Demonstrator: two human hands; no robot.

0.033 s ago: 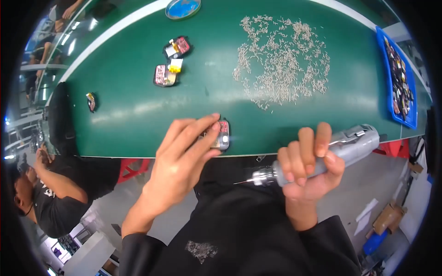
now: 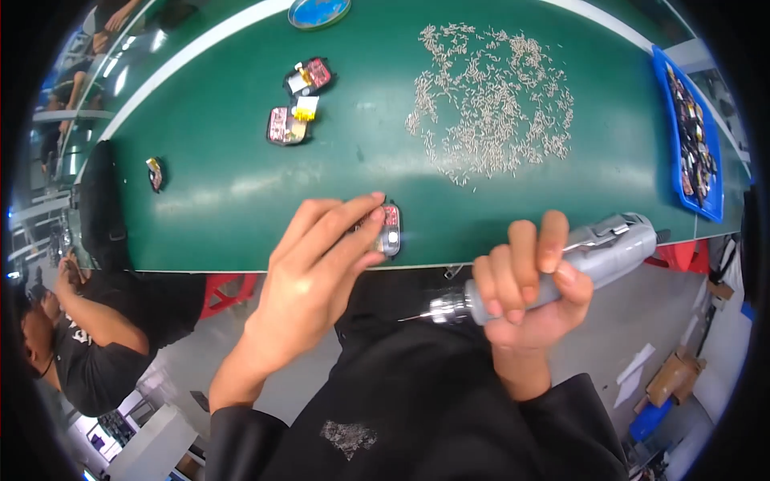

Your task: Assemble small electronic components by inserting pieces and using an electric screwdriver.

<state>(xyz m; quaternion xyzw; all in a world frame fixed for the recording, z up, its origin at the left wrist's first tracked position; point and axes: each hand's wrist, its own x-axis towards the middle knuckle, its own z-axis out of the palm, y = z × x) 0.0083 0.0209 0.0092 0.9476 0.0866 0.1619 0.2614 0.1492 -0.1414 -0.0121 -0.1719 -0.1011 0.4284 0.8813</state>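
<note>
At the table's near edge my left hand [image 2: 309, 268] lies over a small black device with a red circuit board [image 2: 391, 228]. Its fingertips hold it against the table, and the fingers hide the left part. My right hand [image 2: 533, 289] is wrapped around a grey electric screwdriver [image 2: 613, 252], held in front of the table edge. The thin bit [image 2: 413, 318] points left, below the device and apart from it. Farther left on the table lie two similar opened devices [image 2: 286, 126] with red boards and yellow-taped parts. A smaller dark piece [image 2: 156, 174] sits at the far left.
Many small silvery screws [image 2: 497, 112] are spread over the green table [image 2: 200, 160]. A blue tray [image 2: 718, 180] full of dark parts stands at the right edge, and a round blue dish [image 2: 318, 12] at the back. Another person [image 2: 100, 345] sits at left.
My right hand and the screwdriver have shifted slightly left. The whole view has moved a little, and my left hand stays on the device.
</note>
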